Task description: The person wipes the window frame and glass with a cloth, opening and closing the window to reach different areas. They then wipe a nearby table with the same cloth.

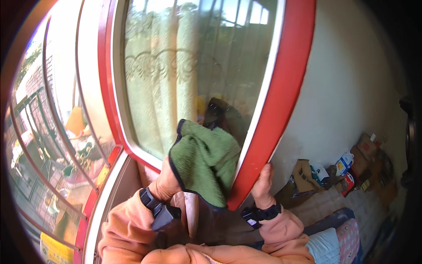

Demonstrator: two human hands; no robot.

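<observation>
A green microfibre cloth (204,161) with a dark edging lies against the lower part of a window pane (158,109). My left hand (166,181) holds it, and the cloth hides most of the fingers. My right hand (263,186) grips the outer side of the red window frame (280,99), near its lower corner. The thumb shows upright beside the frame; the other fingers are hidden. The sash stands swung open on the room side. Its glass carries reflections of bars and trees, and a pale curtain (165,82) shows in it.
Metal window bars (59,128) and a red-and-white sill (102,194) are on the left. A white wall (339,82) rises at right. Cardboard boxes (303,175) and packets crowd the floor below it. Folded bedding (324,244) lies at lower right.
</observation>
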